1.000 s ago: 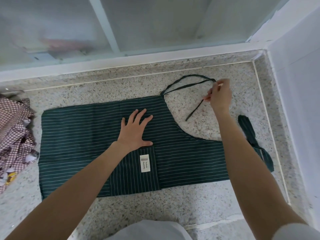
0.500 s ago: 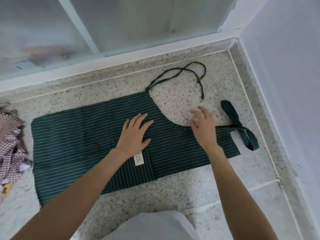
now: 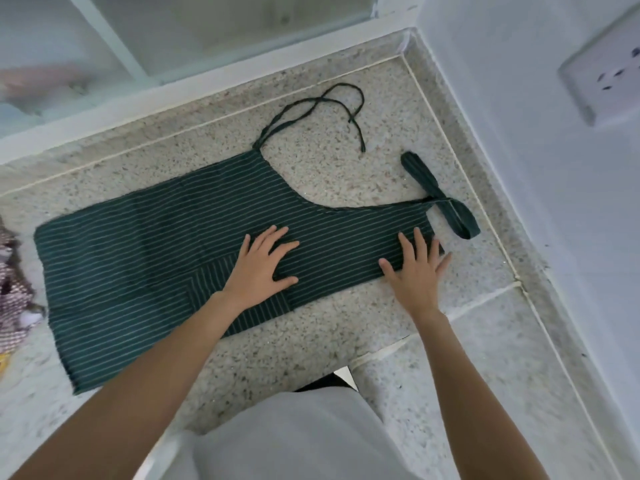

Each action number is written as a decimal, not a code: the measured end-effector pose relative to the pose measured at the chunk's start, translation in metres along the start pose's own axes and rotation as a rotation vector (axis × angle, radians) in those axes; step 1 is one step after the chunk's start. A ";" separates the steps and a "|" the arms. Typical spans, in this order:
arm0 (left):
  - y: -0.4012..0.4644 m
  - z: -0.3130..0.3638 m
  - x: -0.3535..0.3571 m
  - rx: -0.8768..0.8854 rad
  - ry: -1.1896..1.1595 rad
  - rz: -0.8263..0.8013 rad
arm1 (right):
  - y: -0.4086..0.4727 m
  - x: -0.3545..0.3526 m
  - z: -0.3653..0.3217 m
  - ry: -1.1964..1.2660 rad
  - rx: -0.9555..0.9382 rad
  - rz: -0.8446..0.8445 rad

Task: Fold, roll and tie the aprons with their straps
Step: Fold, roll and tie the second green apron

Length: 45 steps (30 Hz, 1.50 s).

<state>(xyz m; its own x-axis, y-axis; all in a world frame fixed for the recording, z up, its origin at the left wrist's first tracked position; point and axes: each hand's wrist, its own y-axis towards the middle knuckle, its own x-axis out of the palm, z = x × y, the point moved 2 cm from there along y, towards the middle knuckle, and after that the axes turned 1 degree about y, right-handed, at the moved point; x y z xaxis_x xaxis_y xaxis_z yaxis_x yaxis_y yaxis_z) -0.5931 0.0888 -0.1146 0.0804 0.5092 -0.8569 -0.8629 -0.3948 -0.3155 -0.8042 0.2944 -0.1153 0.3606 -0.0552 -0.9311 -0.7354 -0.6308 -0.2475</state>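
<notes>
Green striped apron [image 3: 138, 244] is lying folded lengthwise on the speckled floor [image 3: 311, 355], long axis running left-right. Left hand [image 3: 263, 268] is pressing its middle, fingers spread flat. Right hand [image 3: 415, 271] is sitting on its right bib end, fingers spread, nearest the likely roll start. Thin strap [image 3: 311, 109] is trailing beyond the apron; the apron's left edge is blurred.

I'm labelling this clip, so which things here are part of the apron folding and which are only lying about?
Part of the job:
green striped apron, folded flat on the floor
thin strap, loose beyond it
wide strap at its right end
left hand and right hand, flat on the apron

Lying about:
checked cloth at the left edge
wall socket
</notes>
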 end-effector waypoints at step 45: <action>-0.154 -0.186 -0.057 -0.727 -0.018 0.253 | 0.070 0.034 -0.284 -0.332 -0.708 -0.212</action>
<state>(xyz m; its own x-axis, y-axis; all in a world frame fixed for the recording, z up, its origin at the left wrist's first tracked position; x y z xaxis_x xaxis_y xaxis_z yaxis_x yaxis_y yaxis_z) -0.3717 -0.0216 -0.0927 -0.0895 0.3460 -0.9339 -0.3084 -0.9013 -0.3044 -0.6808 0.0290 -0.0879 0.1809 0.2832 -0.9419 -0.0928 -0.9485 -0.3030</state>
